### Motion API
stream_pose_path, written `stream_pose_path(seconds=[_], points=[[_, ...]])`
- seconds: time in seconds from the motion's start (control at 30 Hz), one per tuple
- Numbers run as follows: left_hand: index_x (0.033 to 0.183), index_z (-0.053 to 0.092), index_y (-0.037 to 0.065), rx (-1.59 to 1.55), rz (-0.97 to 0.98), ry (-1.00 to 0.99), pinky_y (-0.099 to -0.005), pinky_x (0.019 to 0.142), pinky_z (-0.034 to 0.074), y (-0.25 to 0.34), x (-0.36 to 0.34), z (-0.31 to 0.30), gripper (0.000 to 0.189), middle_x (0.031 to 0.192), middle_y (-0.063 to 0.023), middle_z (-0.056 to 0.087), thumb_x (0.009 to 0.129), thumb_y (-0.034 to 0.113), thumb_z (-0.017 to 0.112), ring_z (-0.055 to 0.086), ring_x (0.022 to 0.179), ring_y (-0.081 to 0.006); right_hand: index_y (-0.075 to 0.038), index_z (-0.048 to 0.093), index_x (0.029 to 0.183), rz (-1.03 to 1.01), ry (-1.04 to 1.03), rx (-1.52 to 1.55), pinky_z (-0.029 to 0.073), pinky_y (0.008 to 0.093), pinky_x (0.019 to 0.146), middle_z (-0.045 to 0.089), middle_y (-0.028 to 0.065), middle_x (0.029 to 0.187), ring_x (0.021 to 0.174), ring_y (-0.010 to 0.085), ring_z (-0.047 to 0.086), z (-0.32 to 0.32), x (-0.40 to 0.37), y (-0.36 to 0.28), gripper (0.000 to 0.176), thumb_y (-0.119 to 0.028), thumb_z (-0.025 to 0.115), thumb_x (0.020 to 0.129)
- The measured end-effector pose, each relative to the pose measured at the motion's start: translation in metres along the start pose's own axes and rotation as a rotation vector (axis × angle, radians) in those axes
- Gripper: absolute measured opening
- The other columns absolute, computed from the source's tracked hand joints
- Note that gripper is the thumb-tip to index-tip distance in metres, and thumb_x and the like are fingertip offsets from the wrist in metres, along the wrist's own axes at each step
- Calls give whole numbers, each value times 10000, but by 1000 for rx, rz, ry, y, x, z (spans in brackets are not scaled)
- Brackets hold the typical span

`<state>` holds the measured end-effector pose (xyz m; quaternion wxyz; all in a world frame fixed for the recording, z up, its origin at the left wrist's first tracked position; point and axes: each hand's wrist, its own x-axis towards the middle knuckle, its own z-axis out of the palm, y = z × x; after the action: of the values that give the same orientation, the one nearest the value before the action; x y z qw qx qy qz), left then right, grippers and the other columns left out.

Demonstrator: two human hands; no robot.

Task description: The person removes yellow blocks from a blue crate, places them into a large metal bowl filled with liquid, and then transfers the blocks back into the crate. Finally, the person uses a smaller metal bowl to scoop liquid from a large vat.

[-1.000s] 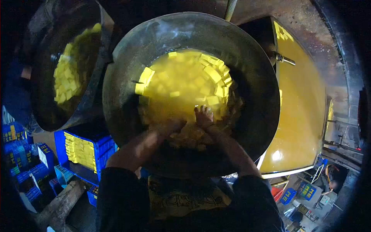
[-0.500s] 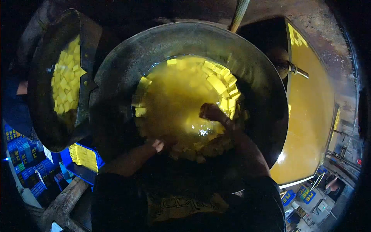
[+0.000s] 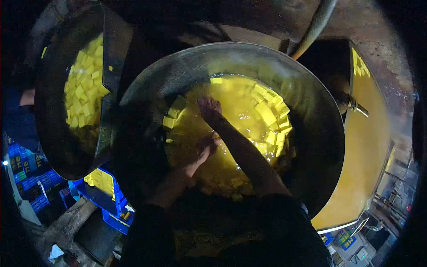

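Note:
A large dark metal wok [image 3: 307, 89] holds cloudy yellow liquid [image 3: 235, 100]. Yellow blocks that look like tofu [image 3: 266, 113] are crowded along its right side, and a few more yellow blocks [image 3: 169, 122] lie at the left side. My right hand [image 3: 209, 108] is over the far left part of the liquid, its forearm crossing the wok. Just below it, nearer my body, is my left hand [image 3: 207, 146], low at the liquid's surface. Shadow and murky liquid hide the fingers of both hands, and no block shows in either.
Another wok [image 3: 49, 120] with many yellow blocks [image 3: 83, 95] stands at left. Below it is a blue crate [image 3: 113, 202] with yellow blocks. A big vat of orange-yellow liquid [image 3: 362, 147] lies at right, with a metal pipe [image 3: 359, 108] over it. A hose [image 3: 316, 29] hangs behind.
My right hand has swept left and away from me across the liquid. My left hand has come forward and right, over the liquid. The view has shifted slightly.

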<state>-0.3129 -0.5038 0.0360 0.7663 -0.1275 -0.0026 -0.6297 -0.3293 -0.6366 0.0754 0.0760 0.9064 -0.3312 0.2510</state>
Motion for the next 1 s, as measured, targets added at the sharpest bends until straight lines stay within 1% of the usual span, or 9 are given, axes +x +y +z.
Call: stream_pose_path(seconds=[0.07,0.1,0.33,0.4,0.5,0.6,0.77,0.87,1.0], points=[[1082,538,56,548,-1361,250,-363,795,461,59,42,37,389,964,-235,588,797,318,570,570,969,-298,-95,580,899,45,-278,182,462,438,707,574,152,914,842,342,557,43,-15,3,300,-306,623,690],[1082,538,56,548,-1353,253,-363,795,461,61,39,39,389,964,-235,588,797,318,570,570,969,-298,-82,579,919,96,-558,354,460,432,721,575,170,900,835,345,558,46,-12,6,307,-289,616,695],[1223,465,60,1507,-486,316,-373,896,410,31,22,58,415,1151,-149,518,933,349,401,535,1026,-263,-35,570,1074,223,-808,942,470,316,744,616,96,954,871,200,576,-26,11,96,384,-257,621,765],[1180,488,46,1165,-379,1014,-371,833,463,14,54,91,419,1110,-147,538,913,363,424,572,953,-244,-40,581,1072,847,-915,1790,460,320,835,607,69,1067,956,205,569,-49,0,114,356,-196,656,761],[1067,538,49,1318,-279,536,-407,775,489,4,62,85,294,1052,-106,543,831,223,527,554,956,-247,-20,552,1109,533,-633,1322,463,244,784,589,33,941,893,119,549,-112,-6,111,348,-174,604,801],[1041,541,38,605,-100,663,-421,768,495,-14,77,74,270,1023,-107,553,848,215,475,567,904,-275,-19,534,1107,610,-651,1294,467,255,780,572,50,1003,895,135,554,-147,-11,101,351,-82,619,773],[966,566,39,483,7,838,-378,801,479,-43,89,86,246,934,-102,590,837,205,438,577,873,-266,-7,474,1140,908,-647,1646,464,248,756,570,74,974,890,147,549,-147,-21,84,387,-61,607,780],[937,585,56,396,109,838,-350,787,477,-50,88,80,245,891,-90,613,825,218,440,583,867,-237,-7,469,1098,352,-400,1418,460,263,720,565,90,987,852,159,561,-141,-9,84,362,-114,611,783],[934,601,72,257,88,732,-337,777,468,-61,88,86,269,911,-84,635,824,262,446,589,870,-213,-28,456,1217,515,-579,642,319,378,986,492,122,1209,1167,263,416,-173,23,56,540,-235,624,747]])
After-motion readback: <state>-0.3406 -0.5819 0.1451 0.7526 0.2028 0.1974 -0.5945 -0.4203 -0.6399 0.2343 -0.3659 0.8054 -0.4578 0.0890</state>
